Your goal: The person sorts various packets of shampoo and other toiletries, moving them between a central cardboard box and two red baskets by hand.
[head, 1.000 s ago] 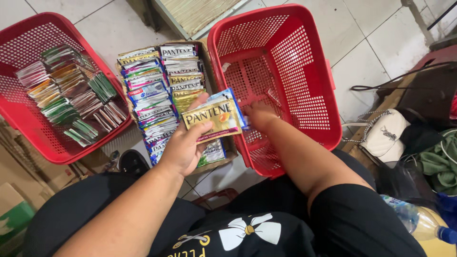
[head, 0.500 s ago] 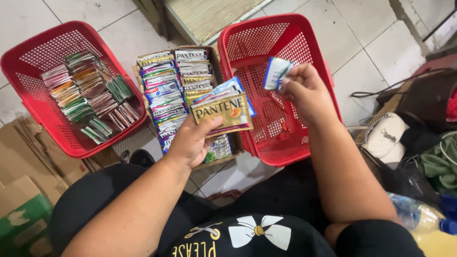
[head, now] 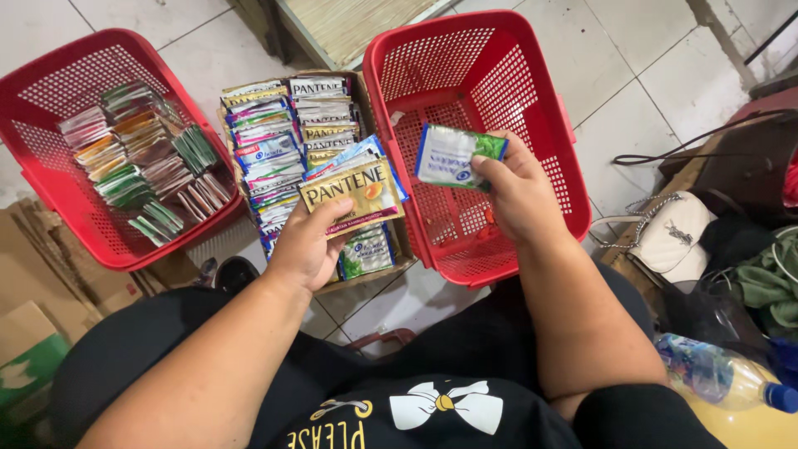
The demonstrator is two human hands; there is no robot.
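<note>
Your left hand (head: 306, 249) is closed around a small fanned stack of sachets (head: 353, 187), thumb across the gold front one and fingers curled behind, so the faces stay turned up to you and the edges stay spread. Your right hand (head: 517, 193) pinches a single green and white sachet (head: 453, 155) by its right end between thumb and fingertips, with the other fingers loosely bent. It hangs flat and face-up above the red basket (head: 499, 50) at your 1 o'clock, clear of the mesh floor, which holds almost nothing.

At 12 o'clock, between the two baskets, an open cardboard box (head: 370, 270) keeps rows of sachets standing on edge and packed tight, which keeps each kind in its own row. Your stack hovers just over its near end. At 10 o'clock a second red basket (head: 50, 187) holds more sachets in slanted bundles grouped by colour.

At 4 o'clock lie a white handbag (head: 665, 237) and a plastic bottle (head: 719, 378), well apart from your hands.
</note>
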